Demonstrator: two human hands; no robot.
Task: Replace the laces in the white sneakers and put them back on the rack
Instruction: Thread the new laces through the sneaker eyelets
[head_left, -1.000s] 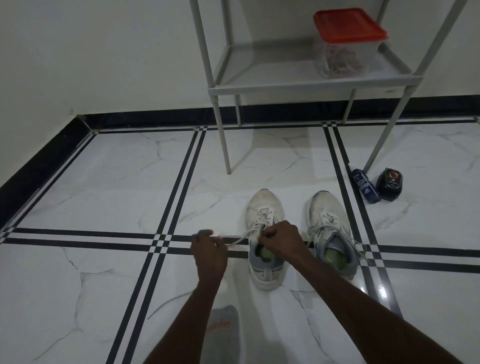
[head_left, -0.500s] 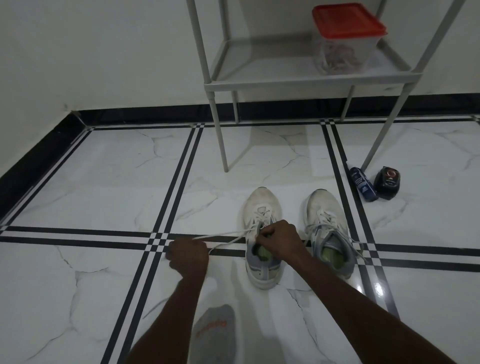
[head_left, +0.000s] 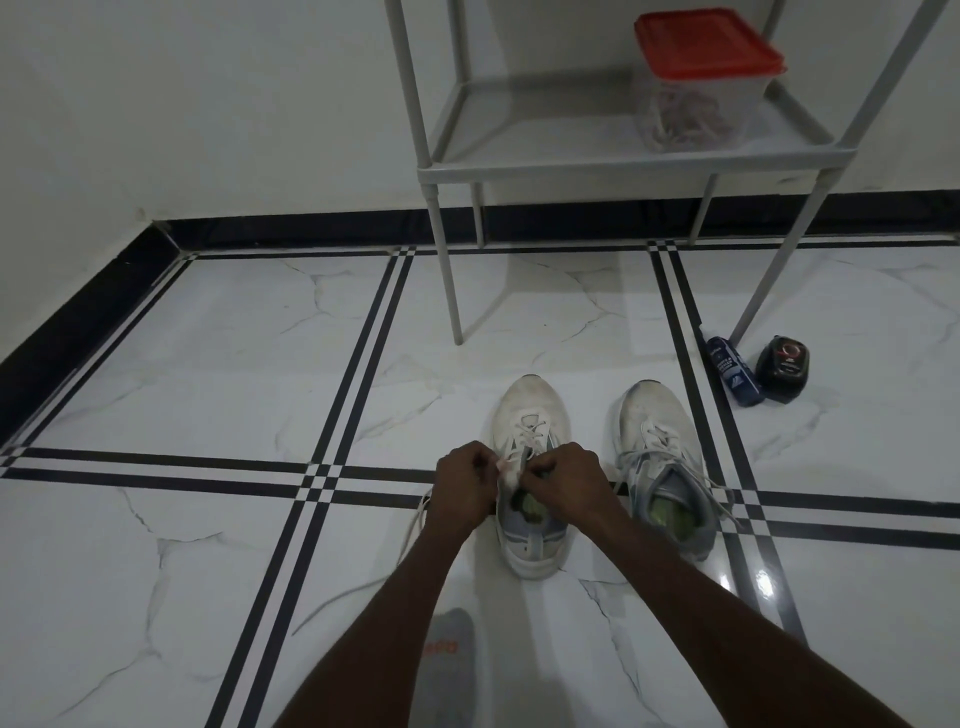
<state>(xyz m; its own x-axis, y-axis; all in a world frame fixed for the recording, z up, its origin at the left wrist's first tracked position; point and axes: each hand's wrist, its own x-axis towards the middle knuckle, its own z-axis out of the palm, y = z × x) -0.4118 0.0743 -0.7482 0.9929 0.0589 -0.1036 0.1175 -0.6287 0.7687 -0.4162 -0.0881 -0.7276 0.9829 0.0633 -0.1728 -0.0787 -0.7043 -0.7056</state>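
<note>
Left hand (head_left: 464, 488) and right hand (head_left: 563, 483) meet over left sneaker (head_left: 531, 441), fingers pinched on its lace (head_left: 511, 470); fingertips and upper eyelets hidden.

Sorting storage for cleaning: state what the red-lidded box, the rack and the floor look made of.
Box: clear plastic, since its contents show through; opaque red lid. Rack: probably painted metal, with thin matte grey tubes. Floor: polished, glossy tile, marble-look veining, glare spots.
</note>
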